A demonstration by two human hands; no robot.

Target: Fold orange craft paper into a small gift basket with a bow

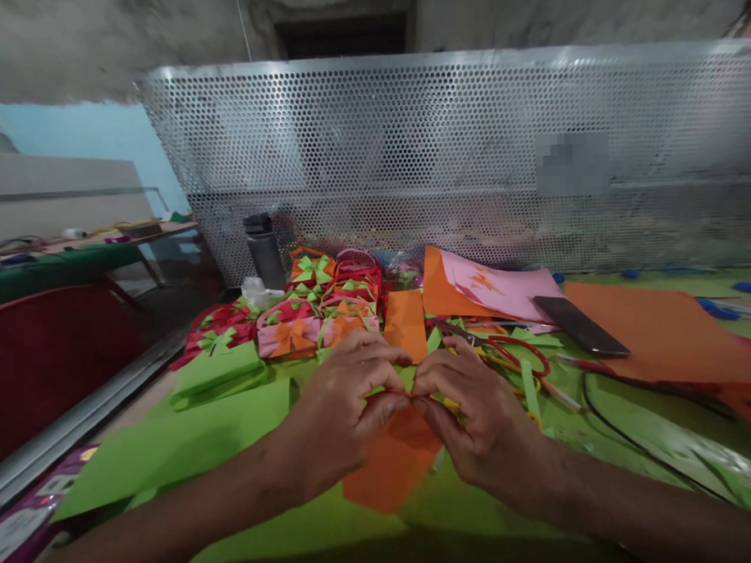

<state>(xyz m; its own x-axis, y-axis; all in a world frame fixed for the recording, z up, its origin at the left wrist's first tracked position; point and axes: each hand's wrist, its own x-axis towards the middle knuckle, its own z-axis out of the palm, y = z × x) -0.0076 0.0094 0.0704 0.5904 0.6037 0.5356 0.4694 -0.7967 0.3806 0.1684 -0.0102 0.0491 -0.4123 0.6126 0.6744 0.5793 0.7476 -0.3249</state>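
Observation:
My left hand (348, 397) and my right hand (478, 409) meet at the centre, thumbs and fingertips pinching the top edge of an orange sheet (394, 466). Below the fingers the sheet hangs or lies over the green surface; whether it is felt or paper I cannot tell. Red-handled scissors (519, 354) lie just beyond my right hand, among green strips. Behind my hands an upright orange piece (405, 317) stands beside several small bags with bows, such as a pink bag with an orange bow (290, 338).
A dark bottle (264, 251) stands behind the bags. Green sheets (196, 444) lie at left. On the right are pink sheets (504, 281), a dark phone (580, 325), a large orange sheet (654, 329) and a black cable (640, 445). A perforated metal panel (371, 150) closes off the back.

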